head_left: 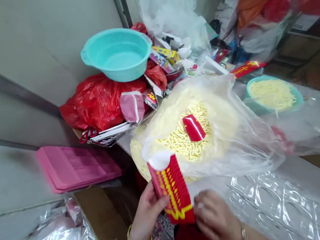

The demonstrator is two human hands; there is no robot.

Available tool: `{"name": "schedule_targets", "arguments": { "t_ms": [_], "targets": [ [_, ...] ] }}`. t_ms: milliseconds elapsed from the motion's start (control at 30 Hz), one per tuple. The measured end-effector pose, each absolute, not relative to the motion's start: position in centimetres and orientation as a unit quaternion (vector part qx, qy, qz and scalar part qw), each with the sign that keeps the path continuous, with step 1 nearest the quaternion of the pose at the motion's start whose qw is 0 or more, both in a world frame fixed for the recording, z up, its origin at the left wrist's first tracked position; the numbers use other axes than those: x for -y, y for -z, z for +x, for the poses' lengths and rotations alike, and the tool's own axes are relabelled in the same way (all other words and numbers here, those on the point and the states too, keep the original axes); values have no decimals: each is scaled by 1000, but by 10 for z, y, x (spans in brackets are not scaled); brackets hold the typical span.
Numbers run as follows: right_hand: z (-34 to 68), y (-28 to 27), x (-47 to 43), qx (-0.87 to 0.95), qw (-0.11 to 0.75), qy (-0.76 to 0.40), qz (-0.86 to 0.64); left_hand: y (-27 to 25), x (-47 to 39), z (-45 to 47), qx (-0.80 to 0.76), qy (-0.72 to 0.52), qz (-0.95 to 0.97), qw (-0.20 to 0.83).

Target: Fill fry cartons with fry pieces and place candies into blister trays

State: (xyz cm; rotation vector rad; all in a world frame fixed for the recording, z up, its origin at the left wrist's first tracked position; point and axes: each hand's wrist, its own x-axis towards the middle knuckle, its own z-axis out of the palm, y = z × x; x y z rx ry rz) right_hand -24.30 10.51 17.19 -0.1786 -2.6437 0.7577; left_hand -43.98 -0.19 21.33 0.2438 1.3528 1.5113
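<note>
My left hand (149, 209) is wrapped round the left side of a red and yellow french-fry carton (173, 190), its white open top tilted away from me. My right hand (213, 218) is curled closed just beside the carton's lower right edge; what its fingers hold, if anything, is hidden and a little blurred. Beyond both hands lies a large clear plastic bag (227, 126), spread open and full of pale yellow fry-shaped sticks (183, 142). A small red carton piece (194, 127) rests on top of the sticks.
Behind the bag, a turquoise basin (120, 57) sits on red plastic bags (100, 101). A turquoise bowl (273, 93) of the same sticks stands at right. Clear moulded plastic sheets (280, 202) cover the near right. At left are a pink plastic case (76, 164) and a cardboard box (102, 217).
</note>
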Motion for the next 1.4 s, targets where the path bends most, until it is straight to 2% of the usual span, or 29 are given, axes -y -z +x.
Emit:
{"name": "schedule_targets", "arguments": {
  "t_ms": [67,100,167,267,333,400,500,567,633,767,933,1000,1100,1167,1300,1400],
  "targets": [
    [-236,-191,-147,928,224,-193,-229,-233,-57,-445,-575,-648,170,470],
    [-233,-192,-167,915,211,-165,-300,-239,-86,-446,-570,-656,202,452],
    [-223,-179,-192,914,116,-169,-350,-241,-140,-447,-546,-672,249,435],
    [-205,-145,-196,914,-82,-251,-307,-218,-203,-439,-522,-681,269,438],
    [-194,-128,-190,893,-125,-309,-301,-187,-229,-428,-532,-674,253,445],
    [-189,-121,-191,862,-76,-375,-332,-153,-242,-414,-556,-655,231,456],
    [-197,-120,-212,805,88,-419,-411,-112,-244,-394,-619,-587,232,467],
    [-212,-119,-234,789,184,-369,-455,-96,-240,-384,-669,-524,266,455],
    [-232,-117,-256,783,224,-301,-495,-88,-237,-378,-705,-475,311,425],
    [-271,-114,-285,731,208,-271,-590,-82,-232,-376,-704,-471,369,383],
    [-287,-120,-296,739,249,-275,-562,-103,-233,-403,-592,-472,381,531],
    [-285,-125,-299,759,259,-261,-538,-118,-239,-420,-593,-479,348,546],
    [-281,-128,-304,804,251,-237,-484,-134,-256,-442,-663,-504,307,461],
    [-280,-127,-307,826,236,-227,-458,-135,-267,-447,-683,-484,358,414],
    [-279,-119,-306,833,216,-234,-452,-125,-277,-444,-686,-422,459,376],
    [-279,-109,-307,820,200,-254,-472,-123,-280,-445,-704,-421,471,326]
  ]
}}
